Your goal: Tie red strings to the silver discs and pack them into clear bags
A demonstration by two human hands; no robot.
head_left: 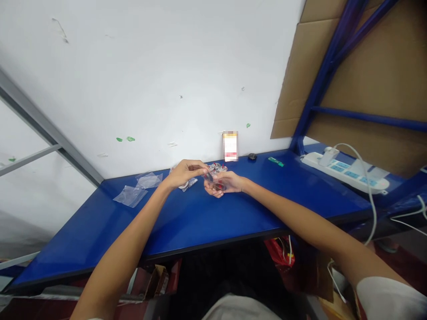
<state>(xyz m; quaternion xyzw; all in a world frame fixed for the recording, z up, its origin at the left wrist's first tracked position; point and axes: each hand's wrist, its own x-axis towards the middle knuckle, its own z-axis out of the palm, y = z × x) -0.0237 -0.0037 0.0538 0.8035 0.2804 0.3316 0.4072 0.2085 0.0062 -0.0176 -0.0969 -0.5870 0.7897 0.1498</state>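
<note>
Over the middle of the blue table, my two hands meet. My left hand [188, 172] is closed in a pinch at a small dark item [208, 177]. My right hand [231, 181] is closed around a small clear plastic bag [219, 186] with something dark and red in it; its exact kind is too small to tell. Just behind the hands lie several small packets [216, 167] with red and grey parts, partly hidden. Beside my left hand rests another clear packet [188, 184], partly covered by the fingers.
Flat clear plastic bags [130, 196] lie on the blue table [187, 226] at left. A phone-like screen [230, 146] leans on the wall. Right of it are a small black object [252, 156], a green item [275, 162] and a white power strip [345, 172] with a cable.
</note>
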